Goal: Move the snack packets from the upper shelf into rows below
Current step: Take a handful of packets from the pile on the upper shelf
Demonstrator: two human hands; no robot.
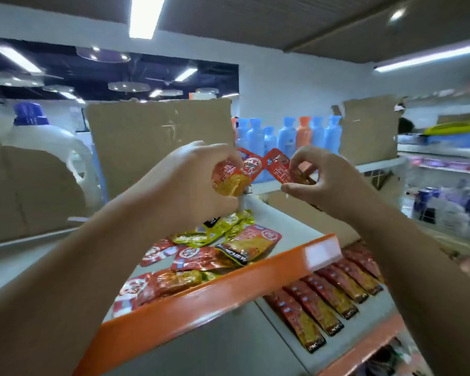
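Both hands are raised above the upper shelf (228,289), which has an orange front lip. My left hand (193,180) grips a small bunch of red and yellow snack packets (229,180). My right hand (329,180) pinches one red packet (278,165) between thumb and fingers. Several loose red and yellow packets (215,251) lie scattered on the upper shelf beneath my hands. On the lower shelf (369,318) a slanting row of red and yellow packets (331,297) lies side by side.
Cardboard sheets (160,142) stand behind the upper shelf. A white jug with a purple cap (38,137) is at the left. Blue and orange bottles (291,134) line the far shelf. More stocked shelves (445,164) run along the right.
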